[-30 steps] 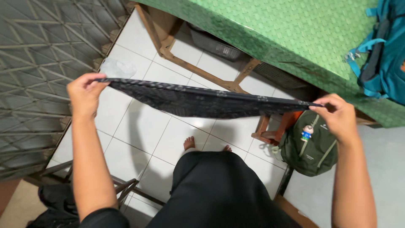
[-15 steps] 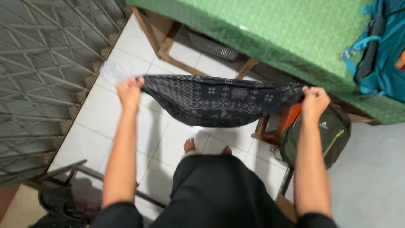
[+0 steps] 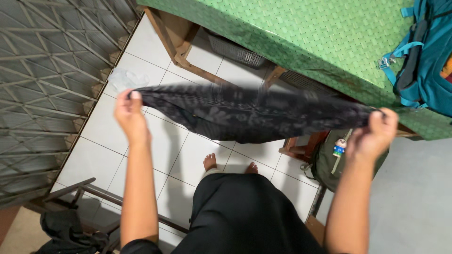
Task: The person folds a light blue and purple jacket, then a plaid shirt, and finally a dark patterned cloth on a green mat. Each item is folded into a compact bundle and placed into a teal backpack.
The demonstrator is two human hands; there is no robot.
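1. Your feet [image 3: 230, 163] stand on white floor tiles [image 3: 162, 141], with bare tile open in front of them and to the left.
2. A metal frame [image 3: 113, 200] crosses low on the left; a green backpack [image 3: 336, 160] sits close on the right against a wooden stool [image 3: 301, 146].
3. Your left hand [image 3: 129, 115] is closed, pinching the cloth's left end.
4. Your right hand [image 3: 374, 134] is fisted around its right end.
5. The cloth [image 3: 249, 113], dark and patterned, hangs stretched between both hands above the tiles, its middle sagging, blurred.
6. Beyond it the green table [image 3: 306, 37] edge runs diagonally; a grille [image 3: 47, 70] bounds the left.
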